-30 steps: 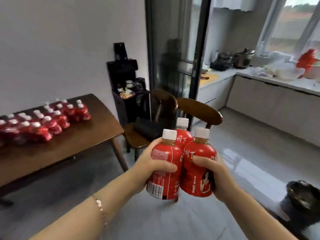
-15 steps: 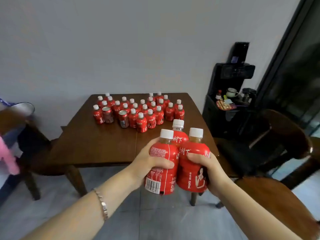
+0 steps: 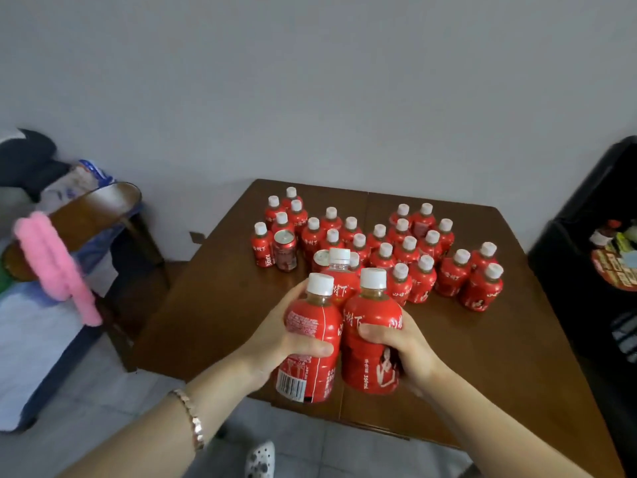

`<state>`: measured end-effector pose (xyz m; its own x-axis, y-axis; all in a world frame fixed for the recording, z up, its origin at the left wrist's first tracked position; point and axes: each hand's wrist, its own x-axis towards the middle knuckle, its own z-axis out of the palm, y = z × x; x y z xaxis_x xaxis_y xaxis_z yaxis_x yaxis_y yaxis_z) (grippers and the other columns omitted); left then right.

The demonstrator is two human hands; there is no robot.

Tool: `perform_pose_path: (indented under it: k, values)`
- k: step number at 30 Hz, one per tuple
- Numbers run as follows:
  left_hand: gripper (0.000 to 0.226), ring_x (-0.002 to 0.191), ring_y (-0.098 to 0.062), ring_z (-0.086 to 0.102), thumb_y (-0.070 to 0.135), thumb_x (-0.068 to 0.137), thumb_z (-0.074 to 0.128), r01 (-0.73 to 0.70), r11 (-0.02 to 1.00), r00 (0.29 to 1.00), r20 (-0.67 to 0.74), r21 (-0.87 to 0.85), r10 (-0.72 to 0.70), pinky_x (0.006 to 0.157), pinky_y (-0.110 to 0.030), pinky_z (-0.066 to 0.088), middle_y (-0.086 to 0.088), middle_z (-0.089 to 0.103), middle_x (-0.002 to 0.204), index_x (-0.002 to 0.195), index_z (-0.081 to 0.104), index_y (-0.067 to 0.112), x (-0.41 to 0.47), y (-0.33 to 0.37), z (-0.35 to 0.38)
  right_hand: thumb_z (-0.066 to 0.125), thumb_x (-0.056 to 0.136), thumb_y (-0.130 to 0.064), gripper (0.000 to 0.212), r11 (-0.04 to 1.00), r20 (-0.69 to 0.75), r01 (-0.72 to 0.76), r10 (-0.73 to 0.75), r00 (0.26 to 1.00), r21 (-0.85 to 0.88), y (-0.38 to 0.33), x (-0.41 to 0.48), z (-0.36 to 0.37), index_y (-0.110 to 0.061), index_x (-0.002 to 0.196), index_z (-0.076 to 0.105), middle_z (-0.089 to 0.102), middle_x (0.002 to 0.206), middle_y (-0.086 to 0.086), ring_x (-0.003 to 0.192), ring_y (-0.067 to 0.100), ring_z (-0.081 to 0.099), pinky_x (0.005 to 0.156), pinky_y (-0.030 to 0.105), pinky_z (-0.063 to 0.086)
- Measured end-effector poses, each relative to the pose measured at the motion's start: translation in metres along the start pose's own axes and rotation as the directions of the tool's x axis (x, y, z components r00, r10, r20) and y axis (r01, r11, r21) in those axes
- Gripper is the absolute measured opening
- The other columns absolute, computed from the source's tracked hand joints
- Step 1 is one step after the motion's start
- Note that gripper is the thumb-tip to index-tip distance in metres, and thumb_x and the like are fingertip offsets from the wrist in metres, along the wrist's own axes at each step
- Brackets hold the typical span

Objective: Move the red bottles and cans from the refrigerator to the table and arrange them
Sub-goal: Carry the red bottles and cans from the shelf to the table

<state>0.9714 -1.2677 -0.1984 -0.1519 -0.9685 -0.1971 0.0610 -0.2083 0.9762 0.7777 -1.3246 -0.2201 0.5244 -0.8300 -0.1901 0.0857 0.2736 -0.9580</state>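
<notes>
Progress seems well advanced, judging from the table (image 3: 213, 322). A large group of standing bottles (image 3: 408, 251), red with white caps, fills its far half, from near the far left corner across towards the right edge. Two cans (image 3: 285, 250) stand among them in the left part of the group. The rows are loose and not quite straight, so I think some arranging is left.

Three more bottles are in the air above the near edge of the table, not yet set down. The left hand (image 3: 272, 343) is wrapped around the left bottle (image 3: 312, 339), with the thumb across its label. The right hand (image 3: 412, 343) grips the right bottle (image 3: 370, 343) in the same way. These two bottles touch side by side. A third bottle (image 3: 339, 274) is squeezed behind and between them; the fingers that support it are hidden, so I cannot tell which hand carries it.

What is left, as I judge, is to lower these three upright on the free near part of the table, just beside the front row, and to line them up. The refrigerator is not in view, so how many bottles wait there cannot be said. A chair (image 3: 103, 215) with a pink cloth (image 3: 55, 263) stands beside the left edge.
</notes>
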Motion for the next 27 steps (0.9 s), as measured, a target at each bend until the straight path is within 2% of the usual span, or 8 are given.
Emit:
perform_pose_path:
  k: [4, 8, 13, 17, 21, 23, 25, 27]
  values:
    - [0.089, 0.102, -0.010, 0.065, 0.024, 0.049, 0.078, 0.020, 1.000, 0.998, 0.052, 0.021, -0.021, 0.074, -0.017, 0.053, 0.011, 0.067, 0.107, 0.128, 0.040, 0.036, 0.050, -0.019, -0.067, 0.081, 0.039, -0.031, 0.088, 0.997, -0.003, -0.060, 0.060, 0.998, -0.049, 0.026, 0.073, 0.013, -0.018, 0.121, 0.050, 0.067, 0.110, 0.009, 0.097, 0.021, 0.068, 0.074, 0.028, 0.056]
    - [0.093, 0.110, -0.017, 0.062, 0.021, 0.053, 0.079, 0.068, 0.997, 0.989, 0.128, 0.033, -0.072, 0.083, -0.025, 0.053, 0.004, 0.063, 0.119, 0.134, 0.036, 0.035, 0.103, -0.038, -0.140, 0.092, 0.031, -0.043, 0.105, 0.990, -0.057, -0.143, 0.143, 0.988, -0.005, 0.057, 0.142, 0.035, -0.020, 0.123, 0.047, 0.066, 0.114, 0.010, 0.103, 0.024, 0.066, 0.081, 0.033, 0.056]
    - [0.101, 0.118, -0.019, 0.057, 0.014, 0.053, 0.081, 0.118, 0.991, 0.971, 0.201, 0.058, -0.127, 0.089, -0.030, 0.051, 0.002, 0.058, 0.128, 0.137, 0.029, 0.034, 0.160, -0.063, -0.207, 0.094, 0.030, -0.045, 0.110, 0.981, -0.100, -0.194, 0.195, 0.976, 0.013, 0.085, 0.212, 0.047, -0.017, 0.125, 0.046, 0.065, 0.117, 0.012, 0.106, 0.026, 0.065, 0.088, 0.037, 0.053]
    - [0.105, 0.127, -0.021, 0.050, 0.006, 0.057, 0.081, 0.107, 0.989, 0.967, 0.220, 0.103, -0.128, 0.095, -0.033, 0.048, -0.002, 0.046, 0.140, 0.142, 0.023, 0.026, 0.186, -0.087, -0.235, 0.094, 0.034, -0.043, 0.106, 0.983, -0.107, -0.183, 0.181, 0.978, -0.006, 0.100, 0.244, 0.049, -0.016, 0.124, 0.045, 0.064, 0.117, 0.008, 0.107, 0.023, 0.064, 0.084, 0.029, 0.053]
    - [0.109, 0.133, -0.014, 0.043, 0.000, 0.059, 0.082, 0.064, 0.978, 0.958, 0.264, 0.199, -0.117, 0.106, -0.038, 0.041, 0.005, 0.037, 0.146, 0.143, 0.020, 0.034, 0.214, -0.109, -0.253, 0.094, 0.037, -0.033, 0.103, 0.982, -0.123, -0.184, 0.176, 0.977, -0.053, 0.117, 0.265, 0.041, -0.015, 0.125, 0.044, 0.063, 0.119, 0.007, 0.110, 0.020, 0.063, 0.085, 0.027, 0.053]
    - [0.111, 0.139, -0.004, 0.030, 0.006, 0.059, 0.084, -0.004, 0.953, 0.954, 0.286, 0.302, -0.087, 0.113, -0.031, 0.033, 0.012, 0.024, 0.152, 0.141, 0.020, 0.045, 0.225, -0.119, -0.259, 0.091, 0.036, -0.021, 0.097, 0.973, -0.148, -0.208, 0.192, 0.970, -0.102, 0.128, 0.269, 0.034, -0.014, 0.121, 0.045, 0.063, 0.115, 0.003, 0.106, 0.012, 0.064, 0.081, 0.021, 0.052]
    - [0.110, 0.141, 0.004, 0.016, 0.017, 0.058, 0.085, -0.105, 0.896, 0.941, 0.335, 0.432, -0.051, 0.114, -0.018, 0.023, 0.018, 0.010, 0.154, 0.137, 0.017, 0.054, 0.228, -0.131, -0.264, 0.088, 0.038, -0.017, 0.092, 0.961, -0.157, -0.224, 0.199, 0.967, -0.160, 0.138, 0.266, 0.035, -0.014, 0.119, 0.045, 0.062, 0.116, 0.002, 0.105, 0.010, 0.064, 0.078, 0.020, 0.051]
    - [0.110, 0.141, 0.005, 0.015, 0.020, 0.058, 0.084, -0.102, 0.885, 0.930, 0.359, 0.453, -0.076, 0.113, -0.016, 0.021, 0.019, 0.010, 0.154, 0.136, 0.015, 0.056, 0.224, -0.142, -0.268, 0.091, 0.039, -0.019, 0.092, 0.955, -0.171, -0.216, 0.182, 0.968, -0.205, 0.152, 0.261, 0.040, -0.022, 0.119, 0.046, 0.060, 0.120, 0.003, 0.107, 0.013, 0.064, 0.080, 0.021, 0.052]
